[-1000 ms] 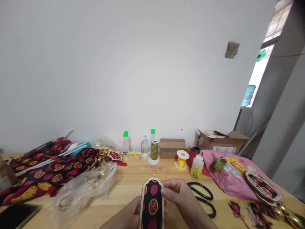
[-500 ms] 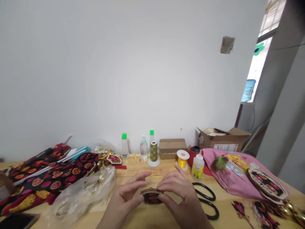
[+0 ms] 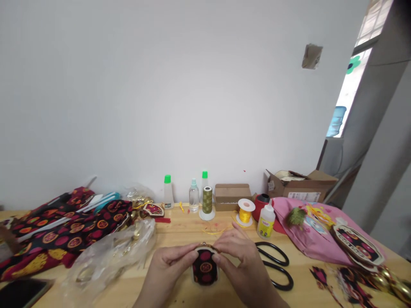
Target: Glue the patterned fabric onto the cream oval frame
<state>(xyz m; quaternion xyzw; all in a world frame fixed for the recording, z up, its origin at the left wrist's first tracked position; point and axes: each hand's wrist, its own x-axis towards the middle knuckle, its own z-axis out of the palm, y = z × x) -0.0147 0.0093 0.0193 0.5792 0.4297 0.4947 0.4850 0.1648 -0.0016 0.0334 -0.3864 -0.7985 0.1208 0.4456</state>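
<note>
Between my hands is a small fabric-faced pendant [image 3: 205, 268], dark with magenta and orange round motifs, a pale rim and a tiny loop on top. Its face is turned up toward me. My left hand [image 3: 171, 271] pinches the upper left edge with thumb and fingers. On the opposite upper edge, my right hand [image 3: 240, 265] grips with thumb and forefinger, one finger raised. Just right of that hand lie black-handled scissors [image 3: 282, 273], their blades hidden behind it.
Dark patterned cloth [image 3: 83, 231] and a clear plastic bag [image 3: 109, 252] cover the left. Along the back stand a green thread spool [image 3: 207, 201], a yellow cord spool [image 3: 245, 214], a glue bottle [image 3: 266, 222] and a small carton [image 3: 233, 199]. A pink bag [image 3: 308, 235] lies right.
The pendant has tilted up, so its patterned face shows much more fully. My left fingers have closed in from a spread position to its top edge. The view has shifted slightly.
</note>
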